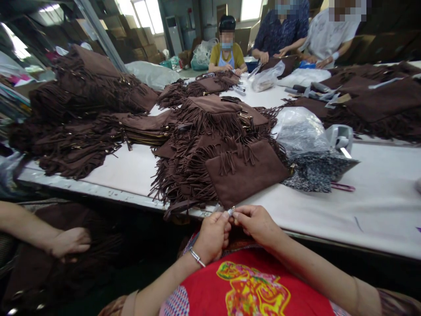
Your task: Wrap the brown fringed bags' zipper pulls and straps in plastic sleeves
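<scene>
A flat brown pouch (246, 171) with a few fringe strips on its face lies on the pile at the table's front edge, one corner toward me. At that corner is a small whitish piece (230, 212), with a bit of shiny metal beside it. My left hand (213, 232), a silver bracelet on its wrist, is closed with its fingertips on this piece. From the other side my right hand (258, 223) pinches at the same spot. My fingers cover most of what they hold. Under the pouch spreads a heap of brown fringed bags (187, 175).
More fringed bags (82, 87) are stacked at left. A clear plastic bag (301, 131), a tape dispenser (340, 137) and a speckled cloth (319, 173) stand right of the pile. A neighbour's hand (70, 243) is at lower left. Several people (279, 30) work across the table.
</scene>
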`<move>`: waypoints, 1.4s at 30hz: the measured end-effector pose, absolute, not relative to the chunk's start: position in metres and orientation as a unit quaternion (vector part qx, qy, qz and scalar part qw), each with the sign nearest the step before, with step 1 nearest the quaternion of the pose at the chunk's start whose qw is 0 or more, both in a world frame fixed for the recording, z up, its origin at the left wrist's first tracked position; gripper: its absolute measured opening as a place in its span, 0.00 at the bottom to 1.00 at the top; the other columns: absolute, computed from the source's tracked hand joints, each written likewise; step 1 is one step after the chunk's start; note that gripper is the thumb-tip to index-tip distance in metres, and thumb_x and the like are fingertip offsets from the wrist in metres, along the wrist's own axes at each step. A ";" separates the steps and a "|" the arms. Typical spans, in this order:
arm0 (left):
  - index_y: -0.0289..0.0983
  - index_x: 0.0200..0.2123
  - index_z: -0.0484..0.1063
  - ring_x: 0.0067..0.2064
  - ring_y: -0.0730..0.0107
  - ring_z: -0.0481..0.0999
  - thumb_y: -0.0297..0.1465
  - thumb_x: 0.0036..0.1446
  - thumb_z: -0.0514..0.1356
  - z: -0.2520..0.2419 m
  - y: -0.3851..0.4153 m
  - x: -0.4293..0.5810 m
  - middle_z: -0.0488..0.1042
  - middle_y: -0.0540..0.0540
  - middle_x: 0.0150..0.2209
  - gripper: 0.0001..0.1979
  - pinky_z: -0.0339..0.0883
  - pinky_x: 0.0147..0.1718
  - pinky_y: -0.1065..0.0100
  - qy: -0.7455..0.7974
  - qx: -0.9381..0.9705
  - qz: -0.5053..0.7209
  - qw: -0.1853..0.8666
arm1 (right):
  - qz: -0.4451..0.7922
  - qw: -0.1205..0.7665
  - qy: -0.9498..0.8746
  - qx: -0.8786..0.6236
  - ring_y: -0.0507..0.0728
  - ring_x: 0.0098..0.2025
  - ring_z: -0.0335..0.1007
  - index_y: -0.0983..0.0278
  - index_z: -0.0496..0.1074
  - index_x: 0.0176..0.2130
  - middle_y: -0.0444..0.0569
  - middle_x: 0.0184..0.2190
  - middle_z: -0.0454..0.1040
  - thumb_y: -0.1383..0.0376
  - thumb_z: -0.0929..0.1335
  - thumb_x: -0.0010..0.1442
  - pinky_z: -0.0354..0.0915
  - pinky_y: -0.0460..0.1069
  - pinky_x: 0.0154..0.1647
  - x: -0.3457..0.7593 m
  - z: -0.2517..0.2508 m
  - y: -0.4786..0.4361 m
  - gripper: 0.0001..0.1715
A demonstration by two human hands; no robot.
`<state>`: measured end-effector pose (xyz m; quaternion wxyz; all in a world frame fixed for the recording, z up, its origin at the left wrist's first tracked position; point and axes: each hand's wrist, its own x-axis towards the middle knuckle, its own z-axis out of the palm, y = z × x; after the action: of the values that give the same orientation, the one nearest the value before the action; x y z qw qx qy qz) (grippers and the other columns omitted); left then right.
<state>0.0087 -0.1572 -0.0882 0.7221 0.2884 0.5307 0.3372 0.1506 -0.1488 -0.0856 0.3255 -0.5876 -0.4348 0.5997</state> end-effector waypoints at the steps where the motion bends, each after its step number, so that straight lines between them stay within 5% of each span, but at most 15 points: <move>1: 0.37 0.29 0.63 0.14 0.86 0.43 0.47 0.51 0.60 -0.088 -0.158 0.009 0.52 0.62 0.16 0.19 0.38 0.13 0.78 0.515 0.268 0.344 0.738 | 0.591 0.323 -0.442 -0.592 0.46 0.16 0.52 0.66 0.76 0.28 0.43 0.21 0.71 0.58 0.67 0.51 0.48 0.44 0.16 0.151 -0.085 -0.149 0.13; 17: 0.34 0.29 0.64 0.16 0.86 0.38 0.39 0.54 0.63 -0.093 -0.153 0.000 0.49 0.61 0.16 0.15 0.34 0.14 0.81 0.319 0.075 0.285 0.901 | 0.701 0.340 -0.337 -0.529 0.43 0.15 0.52 0.68 0.70 0.25 0.42 0.21 0.70 0.57 0.70 0.50 0.45 0.42 0.16 0.152 -0.082 -0.147 0.15; 30: 0.34 0.31 0.64 0.16 0.84 0.35 0.36 0.54 0.64 -0.093 -0.158 -0.004 0.45 0.61 0.17 0.13 0.33 0.13 0.82 0.215 0.007 0.265 0.940 | 0.469 0.323 -0.664 -0.485 0.51 0.30 0.65 0.64 0.71 0.28 0.43 0.26 0.72 0.65 0.63 0.61 0.60 0.45 0.34 0.165 -0.079 -0.143 0.12; 35: 0.35 0.31 0.64 0.17 0.84 0.36 0.38 0.54 0.64 -0.088 -0.159 0.000 0.46 0.61 0.17 0.15 0.34 0.13 0.81 0.207 0.045 0.243 0.947 | 0.320 0.322 -0.721 -0.523 0.51 0.26 0.59 0.63 0.64 0.22 0.42 0.21 0.65 0.70 0.62 0.55 0.55 0.45 0.28 0.156 -0.096 -0.147 0.11; 38: 0.35 0.32 0.64 0.16 0.84 0.39 0.41 0.53 0.63 -0.086 -0.161 0.005 0.49 0.60 0.18 0.16 0.36 0.14 0.80 0.237 0.090 0.270 0.929 | 0.309 0.319 -0.689 -0.573 0.51 0.24 0.56 0.62 0.60 0.19 0.41 0.19 0.61 0.69 0.61 0.55 0.53 0.46 0.26 0.153 -0.099 -0.150 0.14; 42: 0.37 0.32 0.64 0.16 0.84 0.42 0.45 0.54 0.62 -0.088 -0.165 0.011 0.54 0.60 0.18 0.17 0.38 0.14 0.79 0.333 0.154 0.343 0.865 | 0.378 0.319 -0.594 -0.634 0.53 0.28 0.63 0.63 0.70 0.30 0.43 0.24 0.69 0.62 0.63 0.59 0.59 0.47 0.30 0.162 -0.089 -0.156 0.10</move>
<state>0.0107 -0.1654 -0.0881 0.8649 0.1540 0.3329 0.3426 0.1620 -0.1563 -0.0891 0.3192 -0.6341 -0.5941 0.3782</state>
